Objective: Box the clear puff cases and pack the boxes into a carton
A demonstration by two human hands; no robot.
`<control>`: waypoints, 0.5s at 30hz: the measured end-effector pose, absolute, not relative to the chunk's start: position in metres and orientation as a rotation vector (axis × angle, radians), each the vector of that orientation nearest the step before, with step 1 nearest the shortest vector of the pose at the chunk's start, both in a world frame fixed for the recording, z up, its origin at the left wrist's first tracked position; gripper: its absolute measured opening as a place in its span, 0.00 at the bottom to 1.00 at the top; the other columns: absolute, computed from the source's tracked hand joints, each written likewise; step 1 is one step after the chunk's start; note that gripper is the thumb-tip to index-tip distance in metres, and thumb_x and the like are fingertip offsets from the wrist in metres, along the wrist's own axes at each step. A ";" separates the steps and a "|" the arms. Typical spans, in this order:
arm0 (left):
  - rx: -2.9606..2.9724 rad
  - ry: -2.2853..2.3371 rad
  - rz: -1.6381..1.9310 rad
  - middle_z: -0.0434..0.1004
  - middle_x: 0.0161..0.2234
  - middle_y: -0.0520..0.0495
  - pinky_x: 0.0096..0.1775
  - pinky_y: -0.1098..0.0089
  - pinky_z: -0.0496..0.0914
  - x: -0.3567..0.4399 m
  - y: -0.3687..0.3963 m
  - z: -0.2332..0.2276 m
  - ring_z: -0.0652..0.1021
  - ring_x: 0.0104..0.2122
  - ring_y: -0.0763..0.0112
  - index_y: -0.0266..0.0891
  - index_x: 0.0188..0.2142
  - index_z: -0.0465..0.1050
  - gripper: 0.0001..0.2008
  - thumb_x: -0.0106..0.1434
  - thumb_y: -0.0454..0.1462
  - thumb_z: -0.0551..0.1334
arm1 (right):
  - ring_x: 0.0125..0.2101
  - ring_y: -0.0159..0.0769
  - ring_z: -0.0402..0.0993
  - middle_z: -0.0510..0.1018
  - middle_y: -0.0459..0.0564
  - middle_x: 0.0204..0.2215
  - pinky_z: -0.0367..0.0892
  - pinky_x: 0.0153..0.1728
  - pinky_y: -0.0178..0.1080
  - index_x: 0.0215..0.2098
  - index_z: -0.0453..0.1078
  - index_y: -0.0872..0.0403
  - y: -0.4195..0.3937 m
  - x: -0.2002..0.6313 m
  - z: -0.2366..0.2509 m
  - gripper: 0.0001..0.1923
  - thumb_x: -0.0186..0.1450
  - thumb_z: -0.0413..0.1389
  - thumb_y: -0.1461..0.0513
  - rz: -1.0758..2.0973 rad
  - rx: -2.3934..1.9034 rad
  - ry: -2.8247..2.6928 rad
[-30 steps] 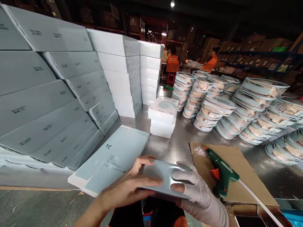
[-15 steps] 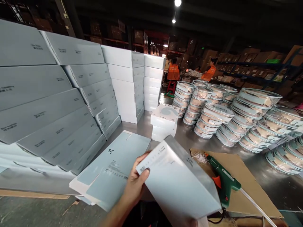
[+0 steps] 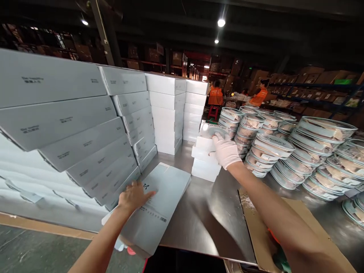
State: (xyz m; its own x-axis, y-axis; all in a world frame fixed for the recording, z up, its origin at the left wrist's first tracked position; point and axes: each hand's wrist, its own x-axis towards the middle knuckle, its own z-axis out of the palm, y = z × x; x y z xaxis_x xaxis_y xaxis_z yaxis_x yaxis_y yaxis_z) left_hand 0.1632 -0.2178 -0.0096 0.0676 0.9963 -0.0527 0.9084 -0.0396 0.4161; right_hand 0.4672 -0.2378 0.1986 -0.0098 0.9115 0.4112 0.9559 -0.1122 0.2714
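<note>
My left hand point(image 3: 133, 198), bare, rests with fingers apart on a flat, folded pale-blue carton point(image 3: 167, 189) printed with a small black logo and a barcode. On the low stack ahead, my right hand point(image 3: 226, 150), in a white glove, grips the top pale box point(image 3: 207, 131), fingers over its upper face and thumb at the front. Lower boxes point(image 3: 205, 168) of that stack sit beneath it. A green glue gun point(image 3: 281, 261) lies on brown cardboard point(image 3: 304, 212), mostly hidden by my right forearm.
A tall wall of pale boxes point(image 3: 85, 144) stands along the left. Several stacks of round clear-lidded containers point(image 3: 273, 148) fill the right of the metal table point(image 3: 196, 231). Farther back, people in orange vests point(image 3: 215, 96) are near shelves.
The box held in front of me is now on top of the low stack under my right hand. My left hand has let go of it and moved left onto the flat carton.
</note>
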 end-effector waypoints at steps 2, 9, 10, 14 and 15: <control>2.005 1.959 0.287 0.80 0.49 0.26 0.48 0.49 0.75 0.165 -0.214 -0.012 0.80 0.52 0.40 0.30 0.45 0.77 0.27 0.61 0.54 0.66 | 0.64 0.76 0.63 0.67 0.66 0.68 0.70 0.54 0.66 0.63 0.68 0.61 -0.243 0.463 0.191 0.37 0.60 0.69 0.56 -0.757 -2.172 -2.023; 1.988 2.090 0.502 0.82 0.46 0.29 0.38 0.57 0.76 0.147 -0.259 0.025 0.84 0.44 0.41 0.29 0.57 0.65 0.30 0.72 0.54 0.51 | 0.39 0.49 0.76 0.80 0.55 0.39 0.70 0.42 0.48 0.54 0.68 0.52 -0.366 0.421 0.185 0.15 0.70 0.54 0.58 -1.281 -1.474 -1.898; 2.024 2.091 0.589 0.84 0.40 0.34 0.36 0.57 0.75 0.142 -0.273 0.029 0.85 0.39 0.42 0.34 0.56 0.66 0.29 0.72 0.56 0.50 | 0.30 0.44 0.73 0.76 0.49 0.29 0.67 0.34 0.45 0.50 0.67 0.49 -0.383 0.412 0.182 0.11 0.69 0.55 0.59 -1.380 -1.352 -1.887; 2.609 1.562 1.316 0.80 0.23 0.52 0.26 0.65 0.70 0.124 -0.328 0.035 0.82 0.20 0.57 0.45 0.43 0.67 0.16 0.71 0.53 0.61 | 0.19 0.37 0.62 0.68 0.42 0.19 0.55 0.24 0.42 0.46 0.65 0.49 -0.423 0.389 0.165 0.08 0.68 0.55 0.61 -1.241 -1.312 -1.978; 2.727 1.347 1.441 0.79 0.23 0.54 0.25 0.66 0.70 0.121 -0.338 0.036 0.80 0.19 0.61 0.46 0.42 0.67 0.13 0.72 0.51 0.61 | 0.22 0.40 0.68 0.74 0.46 0.23 0.59 0.26 0.42 0.46 0.67 0.51 -0.427 0.388 0.161 0.08 0.68 0.55 0.61 -1.116 -1.364 -1.981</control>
State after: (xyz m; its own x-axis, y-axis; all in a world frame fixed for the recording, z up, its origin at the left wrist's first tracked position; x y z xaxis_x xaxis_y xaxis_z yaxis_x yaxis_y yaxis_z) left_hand 0.1212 -0.3379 0.0360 0.3214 0.5457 0.7739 0.7356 -0.6585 0.1588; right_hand 0.3884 -0.4266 0.1612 -0.3839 0.5253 0.7594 0.9217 0.1681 0.3497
